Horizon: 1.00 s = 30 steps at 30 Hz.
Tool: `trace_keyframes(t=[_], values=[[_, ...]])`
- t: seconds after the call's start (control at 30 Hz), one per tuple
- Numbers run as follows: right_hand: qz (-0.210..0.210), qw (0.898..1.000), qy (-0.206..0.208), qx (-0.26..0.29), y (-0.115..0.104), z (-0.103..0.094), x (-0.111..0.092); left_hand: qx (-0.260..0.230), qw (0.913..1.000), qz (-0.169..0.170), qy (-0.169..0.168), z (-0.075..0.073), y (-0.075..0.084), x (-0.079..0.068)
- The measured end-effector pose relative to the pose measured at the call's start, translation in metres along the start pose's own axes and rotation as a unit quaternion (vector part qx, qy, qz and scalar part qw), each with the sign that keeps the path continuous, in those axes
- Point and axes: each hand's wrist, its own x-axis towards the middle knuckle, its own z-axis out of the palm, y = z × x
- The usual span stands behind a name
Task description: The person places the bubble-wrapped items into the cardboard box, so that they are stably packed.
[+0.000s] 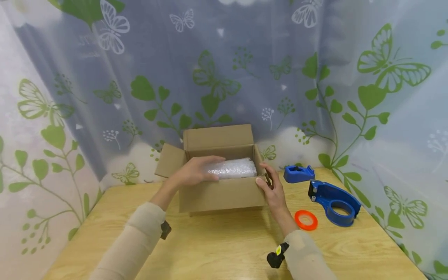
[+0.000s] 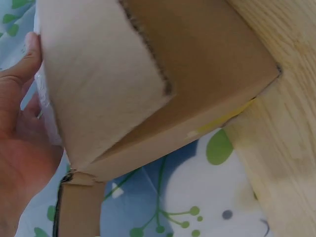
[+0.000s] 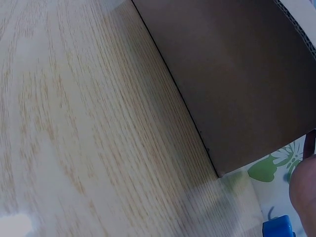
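Note:
An open cardboard box (image 1: 222,196) stands on the wooden table with its back flap (image 1: 218,137) raised and its left flap (image 1: 170,160) spread outward. Inside its mouth lies a bundle in clear bubble wrap (image 1: 235,168); what is wrapped cannot be seen. My left hand (image 1: 194,171) holds the bundle's left end, fingers over the far side and thumb at the near side. In the left wrist view, a strip of bubble wrap (image 2: 45,106) shows beside that hand. My right hand (image 1: 275,193) grips the box's right front corner, thumb at the front rim and fingers around the side.
Right of the box are a small blue tape dispenser (image 1: 298,174), a larger blue hand-held tape dispenser (image 1: 335,204) and an orange-red roll of tape (image 1: 306,220). A patterned curtain (image 1: 224,70) hangs close behind the box and along both sides of the table (image 1: 224,249).

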Motion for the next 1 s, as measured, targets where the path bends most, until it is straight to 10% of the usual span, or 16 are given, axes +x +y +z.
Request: trace_keyframes(t=[0.73, 1.0], values=[[0.004, 1.0, -0.011, -0.001, -0.008, -0.001, 0.002, -0.013, 0.9998, 0.005, 0.014, 0.006, -0.005, -0.01], [0.005, 0.993, -0.057, -0.102, -0.021, -0.014, 0.012, -0.023, 0.9976, -0.005, 0.065, -0.004, -0.002, -0.016]])
